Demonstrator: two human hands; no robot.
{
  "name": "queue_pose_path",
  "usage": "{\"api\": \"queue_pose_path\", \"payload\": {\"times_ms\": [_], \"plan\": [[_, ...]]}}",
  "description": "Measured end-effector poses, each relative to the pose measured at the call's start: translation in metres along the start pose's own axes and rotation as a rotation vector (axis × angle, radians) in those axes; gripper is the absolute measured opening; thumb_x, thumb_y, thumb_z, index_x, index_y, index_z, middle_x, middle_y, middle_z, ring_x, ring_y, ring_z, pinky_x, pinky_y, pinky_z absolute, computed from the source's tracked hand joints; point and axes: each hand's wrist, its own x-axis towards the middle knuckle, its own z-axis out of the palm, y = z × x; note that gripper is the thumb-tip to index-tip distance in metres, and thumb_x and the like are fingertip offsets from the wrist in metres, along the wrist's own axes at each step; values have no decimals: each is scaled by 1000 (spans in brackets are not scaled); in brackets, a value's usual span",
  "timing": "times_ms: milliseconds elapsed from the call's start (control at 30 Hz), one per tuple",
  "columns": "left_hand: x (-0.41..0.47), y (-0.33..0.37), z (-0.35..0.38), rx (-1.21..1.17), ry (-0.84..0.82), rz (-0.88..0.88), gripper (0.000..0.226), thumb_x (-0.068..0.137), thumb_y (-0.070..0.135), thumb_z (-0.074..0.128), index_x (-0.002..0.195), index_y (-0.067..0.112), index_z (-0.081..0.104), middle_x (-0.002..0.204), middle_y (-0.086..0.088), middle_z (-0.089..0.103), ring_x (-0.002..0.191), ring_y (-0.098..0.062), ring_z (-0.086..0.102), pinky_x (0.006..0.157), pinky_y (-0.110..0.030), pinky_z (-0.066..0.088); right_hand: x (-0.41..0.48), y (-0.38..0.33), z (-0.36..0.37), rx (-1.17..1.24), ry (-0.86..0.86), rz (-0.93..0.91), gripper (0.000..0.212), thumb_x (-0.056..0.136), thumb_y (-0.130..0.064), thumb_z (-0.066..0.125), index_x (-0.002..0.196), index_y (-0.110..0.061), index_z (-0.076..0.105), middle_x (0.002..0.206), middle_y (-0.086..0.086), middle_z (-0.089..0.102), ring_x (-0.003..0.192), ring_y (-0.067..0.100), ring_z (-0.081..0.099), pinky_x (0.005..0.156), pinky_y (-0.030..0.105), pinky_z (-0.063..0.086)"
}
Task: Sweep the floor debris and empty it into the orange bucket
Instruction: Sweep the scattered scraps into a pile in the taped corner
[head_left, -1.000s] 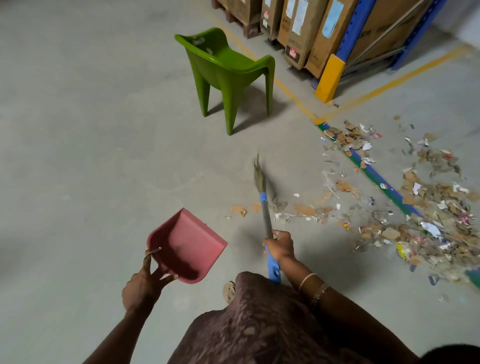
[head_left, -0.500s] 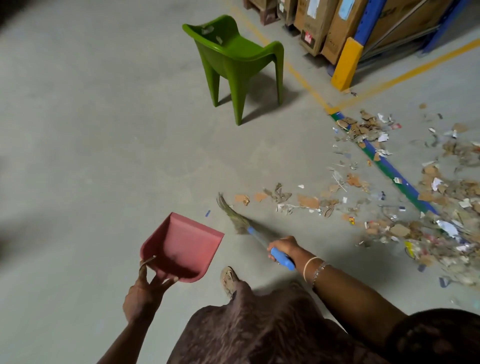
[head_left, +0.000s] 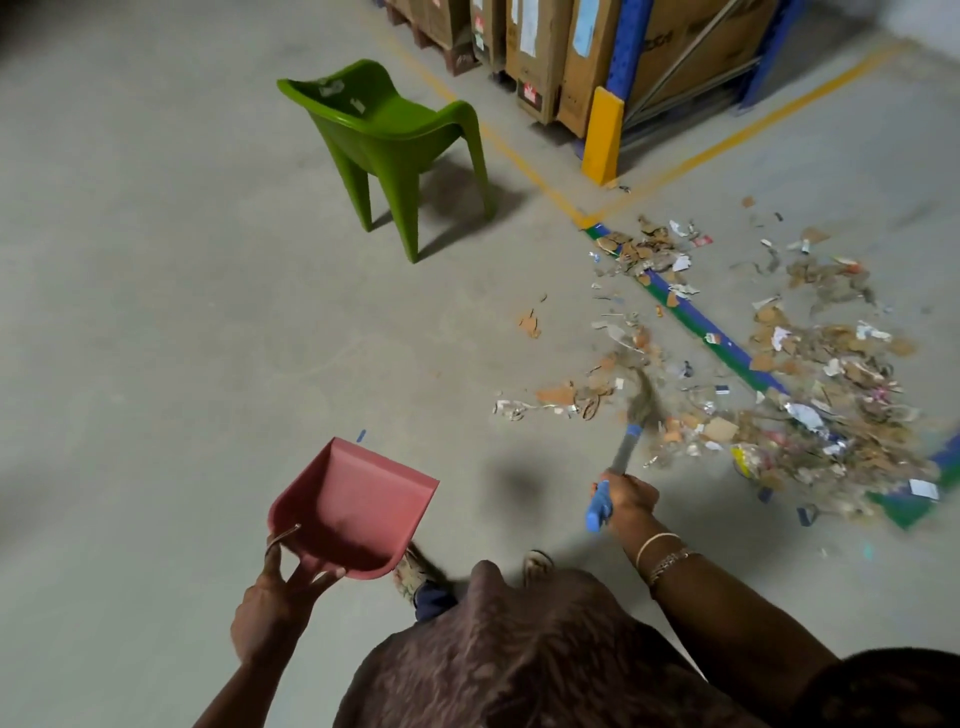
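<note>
Dim, soft-shadowed, blurred wide-angle edges

Pink dustpan (head_left: 358, 506), green chair (head_left: 395, 140), blue-handled broom (head_left: 621, 457) — brown-and-white debris (head_left: 810, 405) on grey floor (head_left: 156, 312) with yellow lines (head_left: 524, 163).

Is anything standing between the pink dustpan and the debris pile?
Nothing visible does. Open floor lies between the dustpan in the left hand and the debris; the broom in the right hand is at its near edge. The green chair stands clear.
</note>
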Motion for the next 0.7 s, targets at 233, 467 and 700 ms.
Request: {"api": "queue_pose_path", "payload": {"times_ms": [233, 467, 700], "plan": [[-20, 23, -5, -18, 61, 45, 111, 54, 92, 61, 145, 35, 32, 97, -23, 71, 88, -44, 67, 69, -44, 51, -1, -25, -30, 186, 51, -58, 25, 69, 2, 65, 52, -10, 53, 46, 6, 51, 36, 18, 48, 50, 29, 44], [-24, 29, -17, 41, 79, 101, 99, 66, 79, 71, 146, 35, 34, 91, -15, 72, 87, -38, 68, 63, -37, 45, -37, -22, -3, -48, -234, -185, 15, 78, 10, 66, 79, -5, 69, 61, 10, 55, 47, 23, 57, 47, 26, 50], [-27, 20, -20, 0, 69, 46, 98, 62, 81, 72, 143, 41, 36, 92, -10, 73, 88, -35, 70, 65, -35, 45, -53, -16, 50, -495, -550, -247, 19, 74, 4, 70, 93, 3, 72, 66, 15, 61, 51, 28, 61, 51, 32, 50]]}}
